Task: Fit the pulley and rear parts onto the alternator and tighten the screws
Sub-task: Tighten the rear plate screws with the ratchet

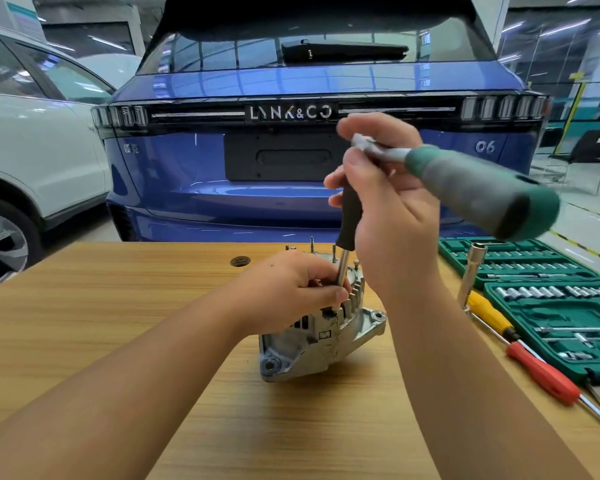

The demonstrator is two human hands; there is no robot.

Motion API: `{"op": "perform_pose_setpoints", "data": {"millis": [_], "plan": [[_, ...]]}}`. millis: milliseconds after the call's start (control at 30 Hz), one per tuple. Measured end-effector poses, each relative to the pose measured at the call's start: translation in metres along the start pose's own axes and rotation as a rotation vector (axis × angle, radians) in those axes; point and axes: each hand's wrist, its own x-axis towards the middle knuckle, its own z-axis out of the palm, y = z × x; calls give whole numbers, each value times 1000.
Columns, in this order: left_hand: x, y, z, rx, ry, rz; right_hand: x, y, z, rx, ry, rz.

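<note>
The silver alternator [312, 344] stands on the wooden table [118, 306], rear side up, with several studs sticking out of its top. My left hand [288, 289] rests on its top and pinches the lower end of a ratchet extension bar [343, 268] that stands upright on a rear fastener. My right hand [388, 216] grips the ratchet's head and the black upper part of the extension. The ratchet's green and grey handle [478, 188] points right and toward me, blurred.
An open green socket set case [548, 292] lies at the table's right edge. In front of it are a yellow-handled screwdriver [489, 313], a red-handled screwdriver [541, 372] and a long silver socket [470, 271]. A blue car [291, 168] stands behind the table, a white car [32, 150] at the left.
</note>
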Motion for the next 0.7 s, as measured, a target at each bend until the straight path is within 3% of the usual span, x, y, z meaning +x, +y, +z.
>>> {"op": "perform_pose_setpoints", "data": {"millis": [100, 200, 367, 433, 567, 700], "plan": [[0, -2, 1, -38, 17, -11, 12, -16, 0, 234, -149, 262], [0, -3, 3, -40, 28, -5, 25, -15, -3, 208, -138, 472], [1, -3, 3, -35, 23, -10, 6, 3, -13, 530, -228, 291], [1, -1, 3, -26, 19, -5, 4, 5, -12, 425, -153, 245], [0, 5, 4, 76, -15, 13, 6, 2, -6, 129, 176, 149], [2, 7, 4, 132, -19, 36, 5, -5, -6, 174, 168, 231]]}}
